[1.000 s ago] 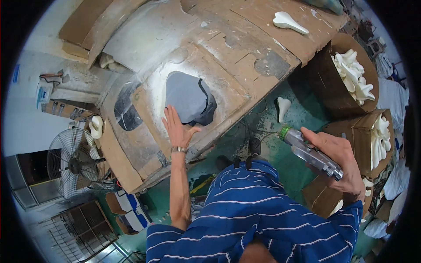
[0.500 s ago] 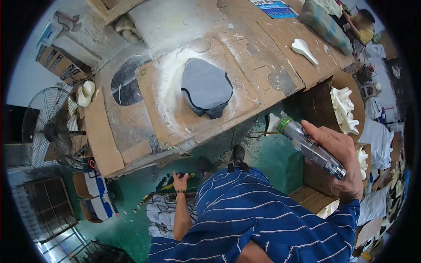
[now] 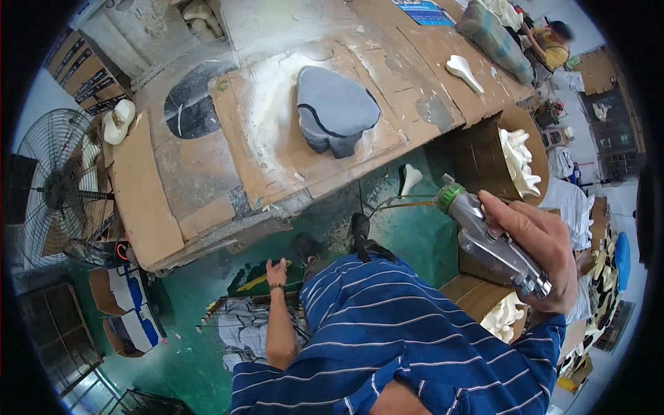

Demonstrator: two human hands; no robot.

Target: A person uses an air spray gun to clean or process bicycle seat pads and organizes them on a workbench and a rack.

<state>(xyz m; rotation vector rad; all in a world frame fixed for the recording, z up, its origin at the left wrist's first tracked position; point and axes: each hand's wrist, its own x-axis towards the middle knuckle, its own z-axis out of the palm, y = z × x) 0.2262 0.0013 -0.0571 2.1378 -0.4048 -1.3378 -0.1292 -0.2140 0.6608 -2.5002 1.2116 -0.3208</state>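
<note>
In my right hand [image 3: 543, 252], closed around it, is a metallic grey hand tool [image 3: 484, 232] with a bright green collar at its far end. A thin yellowish hose or cord shows beyond that collar. The tool is held to the right of the table's near edge, apart from the work. My left hand [image 3: 277, 274] hangs low at my left side, fingers apart and nothing in it. On the table lies a rounded grey padded piece [image 3: 337, 104] with black edging, which neither hand touches. Pale powder or residue surrounds it on the cardboard.
The cardboard-covered table [image 3: 142, 187] spans the front. A cream saddle-shaped piece [image 3: 463, 72] lies on it at right, another [image 3: 411, 179] on the floor. A carton [image 3: 477, 149] holds several more. A large fan [image 3: 59, 187] stands left. Another person [image 3: 553, 45] sits far right.
The view has shifted, so the table and fan sit further left and higher. My right hand still grips the tool; my left hand still hangs with fingers apart.
</note>
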